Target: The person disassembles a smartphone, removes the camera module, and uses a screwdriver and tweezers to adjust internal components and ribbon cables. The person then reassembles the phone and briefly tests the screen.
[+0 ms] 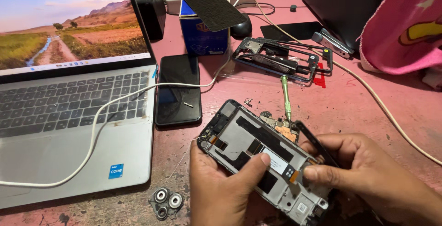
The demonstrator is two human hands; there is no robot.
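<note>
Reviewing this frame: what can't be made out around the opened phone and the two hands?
Head view only:
- Underside of the opened phone frame: faces away, covered by the left hand.
- Its lower end: hidden by the right hand and the picture's bottom edge.
- Green screwdriver tip: lost behind the frame's edge and a small circuit board.
- Loose screws on the pink table: too small to tell type.

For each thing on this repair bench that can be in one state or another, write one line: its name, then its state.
Laptop: lid open, screen lit.
Phone frame: opened, insides bare, held in both hands.
Left hand: gripping the frame, thumb on it.
Right hand: pinching the frame's edge.
Black phone: flat, screen dark.
Screwdriver: lying on the table.
</note>
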